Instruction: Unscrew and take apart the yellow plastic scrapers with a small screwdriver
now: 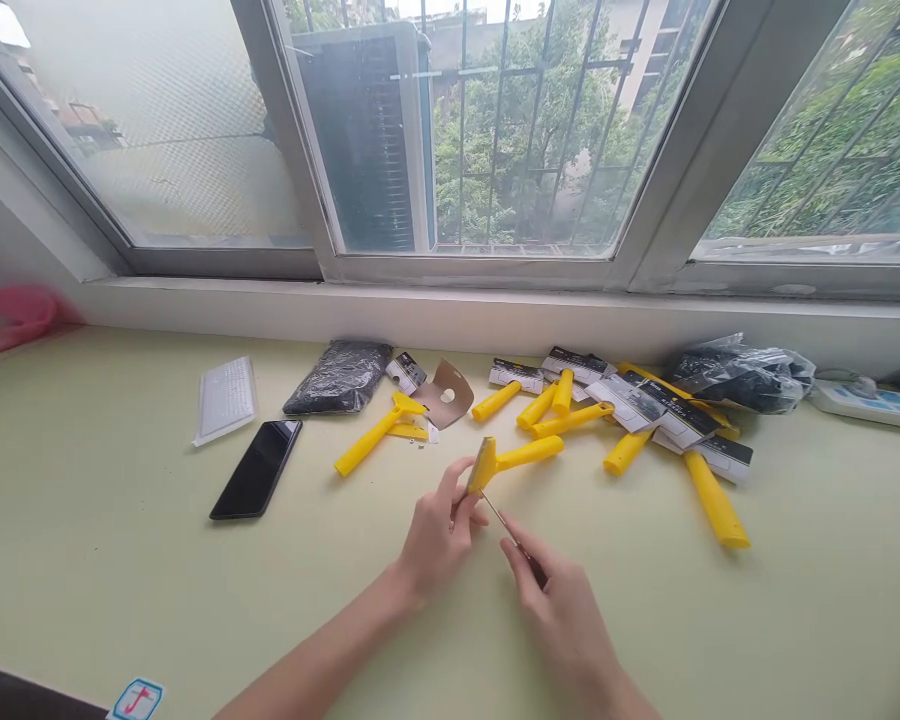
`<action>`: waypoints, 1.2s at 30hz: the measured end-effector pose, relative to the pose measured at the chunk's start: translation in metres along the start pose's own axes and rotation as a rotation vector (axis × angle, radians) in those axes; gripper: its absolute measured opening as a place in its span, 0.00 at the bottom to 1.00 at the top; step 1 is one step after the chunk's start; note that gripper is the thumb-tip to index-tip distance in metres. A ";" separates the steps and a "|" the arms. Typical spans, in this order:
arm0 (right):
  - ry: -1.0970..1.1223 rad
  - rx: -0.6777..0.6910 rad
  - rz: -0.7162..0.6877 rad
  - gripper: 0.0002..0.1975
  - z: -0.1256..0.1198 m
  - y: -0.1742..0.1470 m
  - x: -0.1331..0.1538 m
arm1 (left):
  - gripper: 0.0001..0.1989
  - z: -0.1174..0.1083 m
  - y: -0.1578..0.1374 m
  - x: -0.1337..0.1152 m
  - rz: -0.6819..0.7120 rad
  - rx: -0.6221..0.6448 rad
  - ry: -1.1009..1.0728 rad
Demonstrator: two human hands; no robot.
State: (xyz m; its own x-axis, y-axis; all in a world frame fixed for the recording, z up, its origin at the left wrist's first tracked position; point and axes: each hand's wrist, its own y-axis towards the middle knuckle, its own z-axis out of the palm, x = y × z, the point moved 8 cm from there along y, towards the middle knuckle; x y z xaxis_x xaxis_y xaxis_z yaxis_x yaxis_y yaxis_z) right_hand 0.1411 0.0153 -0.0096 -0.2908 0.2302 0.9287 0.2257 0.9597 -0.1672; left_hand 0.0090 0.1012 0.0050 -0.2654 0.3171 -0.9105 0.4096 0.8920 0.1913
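My left hand (441, 530) grips a yellow scraper (529, 453) by its wide head, with the handle pointing to the right. In my right hand (559, 600) is a screwdriver (499, 514), held by its dark handle. Its thin metal shaft slants up to the left, and the tip meets the lower part of the scraper head. Whether it sits in a screw is too small to tell. Beyond my left hand lies another yellow scraper (371, 443), beside a flat yellow piece (408, 431) and tiny metal bits (420, 446).
Several packaged yellow scrapers (630, 410) lie in a pile at the back right. A black phone (257, 470), a white wrapped packet (226, 399), a dark plastic-wrapped bundle (339, 377) and a brown card (450, 393) lie at the left and centre. A power strip (874, 402) stands far right.
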 end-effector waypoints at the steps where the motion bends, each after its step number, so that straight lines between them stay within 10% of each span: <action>1: -0.051 -0.041 -0.027 0.31 -0.001 -0.001 0.002 | 0.25 0.001 -0.001 0.000 0.011 -0.018 0.034; 9: -0.014 -0.026 -0.008 0.22 -0.007 -0.002 0.002 | 0.18 0.002 -0.004 -0.005 0.051 -0.050 0.017; 15: -0.023 -0.014 -0.262 0.22 -0.008 0.005 0.027 | 0.15 -0.021 -0.007 -0.018 0.232 -0.246 -0.085; 21: -0.127 -0.082 -0.223 0.24 -0.006 0.030 0.028 | 0.17 -0.020 0.004 0.002 0.045 -0.241 0.048; 36: -0.063 -0.053 -0.177 0.17 -0.007 0.038 0.019 | 0.23 -0.016 0.013 0.002 0.066 -0.221 0.441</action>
State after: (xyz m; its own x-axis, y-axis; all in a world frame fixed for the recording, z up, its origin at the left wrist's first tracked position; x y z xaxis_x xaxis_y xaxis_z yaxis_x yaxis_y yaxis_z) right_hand 0.1509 0.0549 0.0040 -0.3874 0.0693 0.9193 0.2137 0.9768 0.0165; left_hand 0.0001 0.1186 0.0115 -0.6084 0.4384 -0.6615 0.2555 0.8974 0.3598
